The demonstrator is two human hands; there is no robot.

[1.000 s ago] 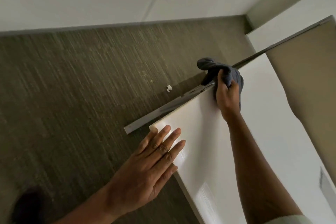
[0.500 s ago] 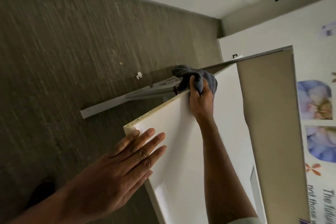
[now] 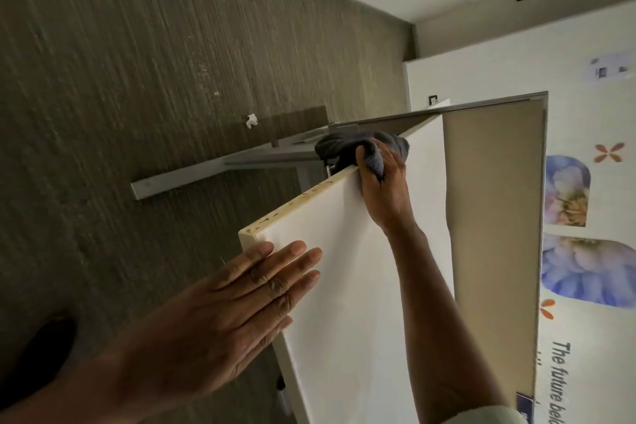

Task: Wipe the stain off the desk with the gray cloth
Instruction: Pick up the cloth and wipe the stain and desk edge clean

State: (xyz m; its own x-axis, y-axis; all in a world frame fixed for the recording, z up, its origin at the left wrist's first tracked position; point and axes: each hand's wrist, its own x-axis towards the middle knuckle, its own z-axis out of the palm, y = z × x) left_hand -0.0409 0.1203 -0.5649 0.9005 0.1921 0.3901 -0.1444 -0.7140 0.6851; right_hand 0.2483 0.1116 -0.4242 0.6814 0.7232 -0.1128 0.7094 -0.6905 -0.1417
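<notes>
The left hand (image 3: 220, 317) lies flat and released on the near corner of the white bench (image 3: 351, 286), bracing it. Just beyond its fingertips, brownish stain specks (image 3: 292, 201) dot the bench edge. Farther right, the right hand (image 3: 382, 182) clutches the gray cloth (image 3: 344, 144) against that edge. Wiping is underway; next, likely drag the cloth back along the specks.
</notes>
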